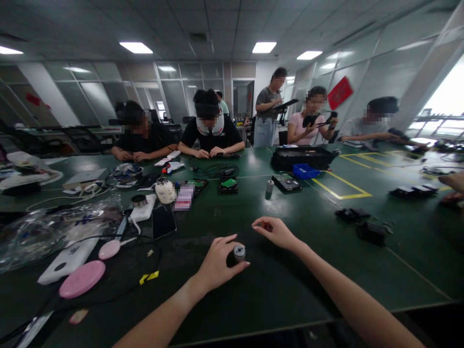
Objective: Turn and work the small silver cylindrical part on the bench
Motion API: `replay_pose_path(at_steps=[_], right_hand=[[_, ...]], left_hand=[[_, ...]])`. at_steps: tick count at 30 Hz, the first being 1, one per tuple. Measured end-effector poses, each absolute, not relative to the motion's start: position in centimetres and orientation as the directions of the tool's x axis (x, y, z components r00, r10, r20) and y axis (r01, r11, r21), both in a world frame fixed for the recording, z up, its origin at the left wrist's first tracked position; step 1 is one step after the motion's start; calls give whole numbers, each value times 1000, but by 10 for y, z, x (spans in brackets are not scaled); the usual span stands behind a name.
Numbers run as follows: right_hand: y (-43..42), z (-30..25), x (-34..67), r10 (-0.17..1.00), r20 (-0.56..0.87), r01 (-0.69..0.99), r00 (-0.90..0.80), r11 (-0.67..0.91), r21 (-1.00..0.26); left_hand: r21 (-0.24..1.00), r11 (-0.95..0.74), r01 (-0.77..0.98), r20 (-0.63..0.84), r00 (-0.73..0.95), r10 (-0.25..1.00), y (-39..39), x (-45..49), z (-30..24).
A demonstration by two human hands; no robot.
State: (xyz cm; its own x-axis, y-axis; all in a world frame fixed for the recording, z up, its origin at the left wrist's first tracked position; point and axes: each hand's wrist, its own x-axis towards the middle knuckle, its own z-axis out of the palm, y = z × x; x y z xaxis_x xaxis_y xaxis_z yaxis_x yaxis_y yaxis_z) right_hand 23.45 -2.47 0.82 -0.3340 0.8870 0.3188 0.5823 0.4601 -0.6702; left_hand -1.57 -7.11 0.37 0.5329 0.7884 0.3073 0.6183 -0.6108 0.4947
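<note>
A small metal cylinder (239, 252), which looks like a little motor, stands upright on the green table. My left hand (213, 263) curves around its left side with thumb and fingers apart. Whether the hand touches the cylinder I cannot tell. To the right and a little farther off, my right hand (277, 232) is above the table with its fingertips drawn together in a pinch. Anything held between them is too small or hidden to make out. A second metal cylinder (270, 186) stands beyond it, beside a hard drive (286, 182).
On the left lie a phone (164, 222), pink disc (82, 279), white box (68, 260), clear plastic bags (94, 217) and cables. Farther back are a circuit-board part (228, 185), blue tray (305, 170) and black bin (302, 158). Black parts (373, 232) lie right. Several people are opposite.
</note>
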Motion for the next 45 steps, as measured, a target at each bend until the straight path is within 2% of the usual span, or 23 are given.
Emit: replay_pose_path(at_steps=[4,17,23,28,31,33,35,38,45], right_hand=[[-15,0,252,889,234,679,-394,453,-578],[-18,3,256,878,173,707,-447,465,-533],[-18,6,255,876,192,715,-442,474,-515],[-24,9,246,899,244,726,-363,437,-532],[-37,13,228,902,301,678,-308,431,-596],[-50,17,213,887,366,525,-283,462,-715],[-62,20,199,855,410,415,-317,514,-751],[-75,23,189,797,456,368,-396,593,-716],[-79,24,191,746,466,413,-476,657,-630]], left_hand=[[500,-607,618,299,535,790,-73,-15,4],[547,-549,632,245,506,827,-76,-13,10],[543,-567,619,269,512,816,-77,-12,12],[554,-553,622,247,512,823,-78,-13,15],[557,-556,617,256,510,822,-77,-14,14],[556,-570,605,275,513,813,-76,-14,11],[555,-590,586,300,521,799,-74,-14,8],[555,-611,564,330,525,785,-73,-14,3],[555,-622,553,340,531,776,-74,-14,3]])
